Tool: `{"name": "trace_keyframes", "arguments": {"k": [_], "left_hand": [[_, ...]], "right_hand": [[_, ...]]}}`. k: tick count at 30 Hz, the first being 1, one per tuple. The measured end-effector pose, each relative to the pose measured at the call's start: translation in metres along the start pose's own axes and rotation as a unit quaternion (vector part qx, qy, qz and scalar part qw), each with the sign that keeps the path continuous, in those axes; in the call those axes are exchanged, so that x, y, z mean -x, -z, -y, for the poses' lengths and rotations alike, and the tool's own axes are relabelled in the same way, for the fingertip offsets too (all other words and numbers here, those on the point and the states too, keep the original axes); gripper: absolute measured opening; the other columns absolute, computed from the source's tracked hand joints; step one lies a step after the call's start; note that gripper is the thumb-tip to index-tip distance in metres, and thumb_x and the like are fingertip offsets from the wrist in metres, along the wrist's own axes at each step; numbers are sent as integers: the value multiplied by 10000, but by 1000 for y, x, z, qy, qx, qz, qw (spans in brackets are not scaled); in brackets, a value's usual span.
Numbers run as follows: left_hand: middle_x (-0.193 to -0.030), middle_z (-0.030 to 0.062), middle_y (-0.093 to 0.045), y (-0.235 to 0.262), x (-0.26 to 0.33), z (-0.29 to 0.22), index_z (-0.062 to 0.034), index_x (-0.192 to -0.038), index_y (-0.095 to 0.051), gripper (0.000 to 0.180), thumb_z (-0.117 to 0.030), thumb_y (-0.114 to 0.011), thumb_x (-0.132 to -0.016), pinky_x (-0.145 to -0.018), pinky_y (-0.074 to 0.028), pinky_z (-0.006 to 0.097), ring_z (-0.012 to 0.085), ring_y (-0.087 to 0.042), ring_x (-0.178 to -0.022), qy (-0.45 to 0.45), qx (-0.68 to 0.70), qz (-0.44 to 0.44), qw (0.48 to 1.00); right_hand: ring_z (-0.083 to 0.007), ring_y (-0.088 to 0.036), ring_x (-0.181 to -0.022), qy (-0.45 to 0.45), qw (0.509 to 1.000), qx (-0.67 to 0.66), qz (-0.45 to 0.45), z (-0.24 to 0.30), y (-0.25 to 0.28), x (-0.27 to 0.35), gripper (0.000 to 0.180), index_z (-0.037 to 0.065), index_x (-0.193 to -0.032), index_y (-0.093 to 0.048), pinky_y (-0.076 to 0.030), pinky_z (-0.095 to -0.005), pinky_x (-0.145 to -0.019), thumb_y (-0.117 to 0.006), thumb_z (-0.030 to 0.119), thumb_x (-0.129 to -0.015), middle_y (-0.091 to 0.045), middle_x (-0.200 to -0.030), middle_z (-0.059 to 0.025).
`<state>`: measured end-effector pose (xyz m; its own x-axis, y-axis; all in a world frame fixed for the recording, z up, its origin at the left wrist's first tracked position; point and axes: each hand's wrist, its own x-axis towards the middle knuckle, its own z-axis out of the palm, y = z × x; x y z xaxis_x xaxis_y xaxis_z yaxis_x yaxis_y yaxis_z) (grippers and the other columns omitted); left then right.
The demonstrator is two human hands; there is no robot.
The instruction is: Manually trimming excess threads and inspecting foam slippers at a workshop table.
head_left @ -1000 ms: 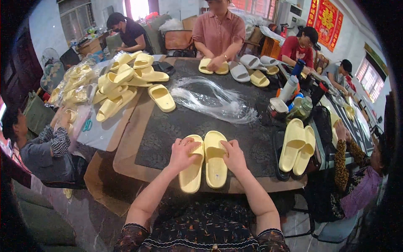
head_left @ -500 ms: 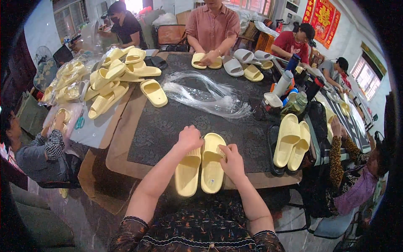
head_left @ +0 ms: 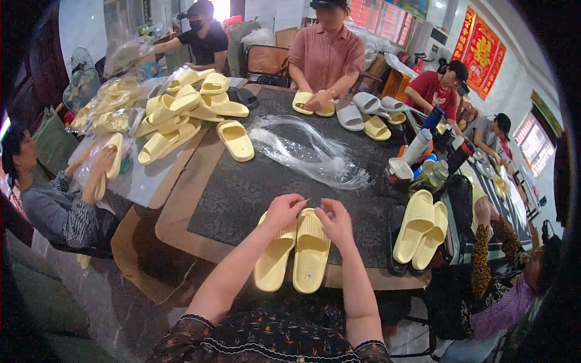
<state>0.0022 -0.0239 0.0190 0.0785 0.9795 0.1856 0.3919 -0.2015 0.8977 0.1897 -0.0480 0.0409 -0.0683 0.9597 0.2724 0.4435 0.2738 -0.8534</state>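
Note:
A pair of pale yellow slide slippers lies side by side at the near table edge, toes pointing away from me: the left slipper [head_left: 273,261] and the right slipper [head_left: 311,266]. Just above the left slipper's strap, my left hand [head_left: 285,212] is pinched closed, with a short bit of thin clear strand showing at its fingertips. My right hand [head_left: 334,221] is closed too, fingers curled over the right slipper's toe end; what it holds is too small to make out. Beyond my hands lies a loose bundle of clear plastic strands [head_left: 315,160].
A slipper pile [head_left: 172,115] covers the left table, with a single slipper [head_left: 236,140] beside it. Another yellow pair [head_left: 416,230] lies at right, near bottles [head_left: 417,147]. Grey slippers [head_left: 350,116] sit at the far side. Co-workers surround the tables; one handles slippers opposite me.
My hands have lifted off the slipper straps and come closer together above the toe ends. The person at left has raised a slipper. The whole view has shifted slightly.

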Motion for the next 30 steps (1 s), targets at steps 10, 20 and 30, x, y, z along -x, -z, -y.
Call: {"name": "trace_keyframes", "arguments": {"k": [10, 20, 30], "left_hand": [[-781, 102, -682, 1, 3, -5, -50, -922, -695, 223, -245, -644, -828, -651, -503, 330, 198, -649, -693, 30, 13, -21, 999], [-750, 100, -676, 1, 4, 2, -80, -907, -702, 234, -284, -646, -806, -653, -499, 339, 229, -654, -695, 4, 24, -24, 999], [-778, 90, -687, -1, 3, -4, -71, -903, -700, 218, -265, -645, -819, -662, -509, 335, 208, -659, -700, 6, 19, -17, 1000]], "right_hand": [[-62, -512, -666, -70, 989, -133, 8, -36, -38, -27, 199, 2, -839, -651, -433, -240, -620, -660, 200, -865, -614, -739, 9], [-21, -475, -633, -36, 974, -219, 36, -32, -41, -22, 140, 42, -843, -642, -365, -190, -560, -623, 169, -896, -566, -724, 57], [-49, -523, -711, -94, 971, -218, 18, -35, -35, -25, 177, 11, -851, -656, -420, -212, -648, -642, 184, -881, -620, -781, 20]]}}
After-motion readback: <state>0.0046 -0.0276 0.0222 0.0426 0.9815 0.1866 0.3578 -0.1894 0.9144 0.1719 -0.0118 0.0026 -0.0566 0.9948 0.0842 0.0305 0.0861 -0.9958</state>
